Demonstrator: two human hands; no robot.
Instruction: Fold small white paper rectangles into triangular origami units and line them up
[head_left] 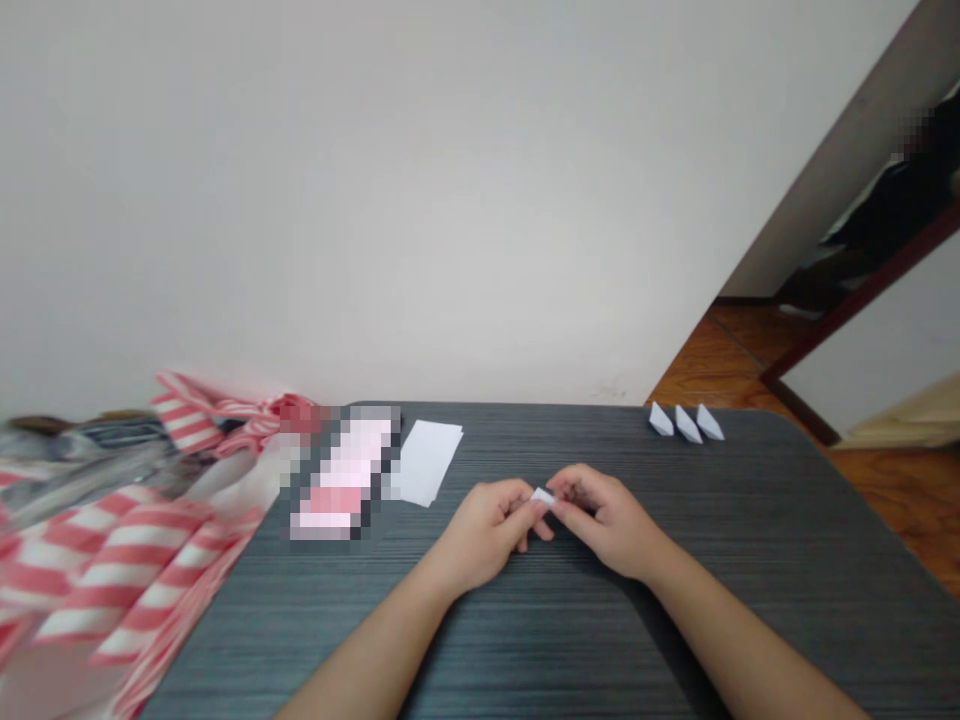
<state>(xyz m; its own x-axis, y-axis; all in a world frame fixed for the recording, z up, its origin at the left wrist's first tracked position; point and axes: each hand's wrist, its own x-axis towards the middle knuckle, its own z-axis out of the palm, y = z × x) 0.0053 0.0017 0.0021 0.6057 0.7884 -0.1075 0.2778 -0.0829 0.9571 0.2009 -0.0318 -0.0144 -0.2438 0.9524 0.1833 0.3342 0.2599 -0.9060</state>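
A small folded piece of white paper (544,496) is pinched between both hands above the middle of the table. My left hand (491,530) grips its left side between thumb and fingers. On the right side, the thumb and fingertips of my right hand (604,518) close on the same paper. Most of the paper is hidden by the fingers, so its full shape does not show. Beyond my left hand lies a stack of white paper sheets (429,462). Three folded white paper pieces (687,425) with pointed ends stand in a row at the far right of the table.
The dark wood-grain table (480,640) meets a white wall (450,200) at its far edge. A blurred-out pinkish rectangular object (341,475) lies at the table's left. Red-and-white striped cloth (127,560) is heaped beside the left edge. Wooden floor (705,350) shows at right.
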